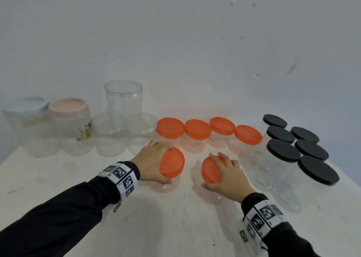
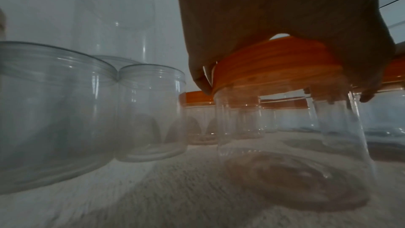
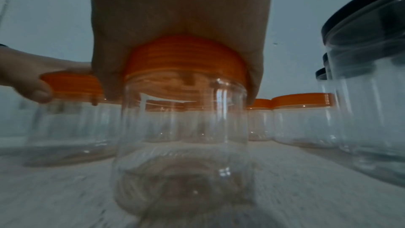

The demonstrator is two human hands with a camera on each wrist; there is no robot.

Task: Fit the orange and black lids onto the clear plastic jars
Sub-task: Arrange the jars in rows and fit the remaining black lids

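Lids: your two orange lids sit on clear jars, mid-table [image 1: 58,178].
Left hand [image 1: 151,160]: your fingers curl round left lid [image 1: 172,164].
Right hand [image 1: 228,175]: grips right lid [image 1: 210,170] likewise.

Orange lids [image 1: 172,163], black lids [image 1: 319,169]

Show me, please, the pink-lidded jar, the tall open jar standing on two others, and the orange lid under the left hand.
Pink-lidded jar [image 1: 67,104]: head view, on its lid top.
Tall open jar [image 1: 123,98]: head view, on its clear wall.
Orange lid [image 1: 172,164]: head view, on its flat top.
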